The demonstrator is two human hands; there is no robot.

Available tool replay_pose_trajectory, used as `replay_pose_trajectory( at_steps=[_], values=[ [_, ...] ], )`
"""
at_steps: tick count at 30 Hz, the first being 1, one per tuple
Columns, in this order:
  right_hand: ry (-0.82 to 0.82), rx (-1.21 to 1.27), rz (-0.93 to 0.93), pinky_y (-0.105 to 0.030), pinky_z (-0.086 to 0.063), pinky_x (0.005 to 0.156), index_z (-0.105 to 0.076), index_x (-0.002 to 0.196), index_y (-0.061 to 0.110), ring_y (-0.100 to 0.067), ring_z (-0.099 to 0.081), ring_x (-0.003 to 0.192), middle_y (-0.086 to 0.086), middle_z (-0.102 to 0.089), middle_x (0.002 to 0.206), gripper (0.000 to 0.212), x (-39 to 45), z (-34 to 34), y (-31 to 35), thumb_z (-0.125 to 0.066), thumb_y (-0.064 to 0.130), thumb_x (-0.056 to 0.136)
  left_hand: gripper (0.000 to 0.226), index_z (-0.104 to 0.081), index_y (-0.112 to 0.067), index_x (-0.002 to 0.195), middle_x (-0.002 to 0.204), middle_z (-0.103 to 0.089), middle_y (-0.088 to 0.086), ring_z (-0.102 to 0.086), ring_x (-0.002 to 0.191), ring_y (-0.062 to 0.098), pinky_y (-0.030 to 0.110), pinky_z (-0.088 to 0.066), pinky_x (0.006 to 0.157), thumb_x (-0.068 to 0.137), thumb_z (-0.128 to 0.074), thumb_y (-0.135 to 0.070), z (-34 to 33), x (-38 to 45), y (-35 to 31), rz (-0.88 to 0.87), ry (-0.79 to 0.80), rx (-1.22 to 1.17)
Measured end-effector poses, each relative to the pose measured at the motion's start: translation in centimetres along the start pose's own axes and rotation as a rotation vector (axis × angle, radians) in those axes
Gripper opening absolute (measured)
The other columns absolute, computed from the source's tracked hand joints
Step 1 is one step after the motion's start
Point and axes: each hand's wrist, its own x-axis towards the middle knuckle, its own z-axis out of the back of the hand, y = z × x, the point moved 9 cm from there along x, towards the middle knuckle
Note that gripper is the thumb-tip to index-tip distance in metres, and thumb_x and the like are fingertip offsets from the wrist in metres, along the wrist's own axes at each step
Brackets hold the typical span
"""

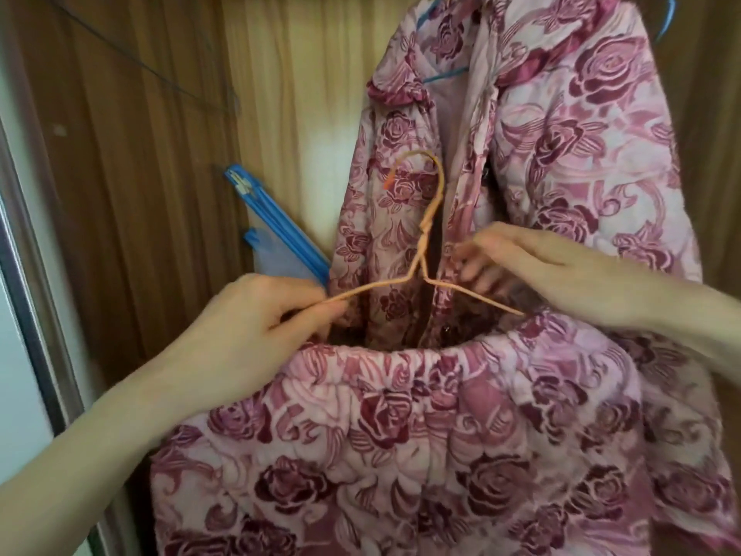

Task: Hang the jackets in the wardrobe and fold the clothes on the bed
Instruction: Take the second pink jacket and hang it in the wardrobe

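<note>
Grip, left: left hand [256,327] is pinching the left shoulder arm of a thin orange wire hanger [421,250], thumb and fingers curled round the wire.
Grip, right: right hand [533,266] is reaching in beside the hanger's right shoulder arm with fingertips [467,250] curled near the wire and the cloth behind it; whether they are clasping anything cannot be told.
Hanger: it is standing upright between the two hands, hook uppermost and lying against the cloth behind; its right arm is running down into the gathered opening of the nearer garment.
Nearer garment: a quilted pink garment with dark red rose print and an elasticated gathered edge [421,435] is hanging below the hands, filling the lower middle of the view.
Hung jacket: a quilted pink jacket in the same rose print [581,134] is hanging inside the wardrobe on a blue wire hanger [445,76], its front lying open just behind the orange hook.
Room: brown wood-grain wardrobe panels [132,154] are forming the back and side walls; a pale sliding door frame [28,254] is running down the left edge.
Other items: a flat blue plastic hanger [280,230] is leaning against the back panel left of the jacket; a thin dark wire hanger [172,78] is showing at upper left.
Writing: none is readable.
</note>
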Motion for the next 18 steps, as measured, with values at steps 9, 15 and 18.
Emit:
replay_pose_trajectory(
  at_steps=[9, 15, 18],
  values=[
    [-0.181, -0.281, 0.234, -0.020, -0.039, 0.049, -0.064, 0.072, 0.032, -0.005, -0.052, 0.047, 0.008, -0.059, 0.057, 0.042, -3.1, 0.5, 0.9, -0.069, 0.073, 0.081, 0.054, -0.049, -0.008, 0.057, 0.057, -0.043, 0.015, -0.042, 0.056, 0.015, 0.030, -0.038, 0.058, 0.092, -0.071, -0.042, 2.8, -0.5, 1.9, 0.101, -0.053, -0.185],
    [-0.212, -0.319, 0.264, -0.015, -0.029, 0.043, -0.070, 0.077, 0.013, -0.005, -0.040, 0.037, 0.011, -0.049, 0.047, 0.049, -2.9, 1.9, 3.6, -0.069, 0.061, 0.089, 0.060, -0.037, -0.006, 0.057, 0.055, -0.035, 0.013, -0.034, 0.053, 0.014, 0.026, -0.035, 0.054, 0.095, -0.068, -0.042, 4.1, 1.1, 1.4, 0.039, -0.183, -0.118],
    [-0.292, -0.365, 0.220, -0.031, -0.045, 0.053, -0.072, 0.080, 0.020, -0.011, -0.058, 0.049, 0.003, -0.065, 0.059, 0.055, -2.1, 4.6, 4.7, -0.065, 0.074, 0.086, 0.061, -0.046, -0.016, 0.059, 0.053, -0.045, 0.001, -0.047, 0.052, 0.016, 0.041, -0.045, 0.054, 0.099, -0.059, -0.060, 6.0, 3.0, 1.2, 0.005, -0.303, 0.112]
  ],
)
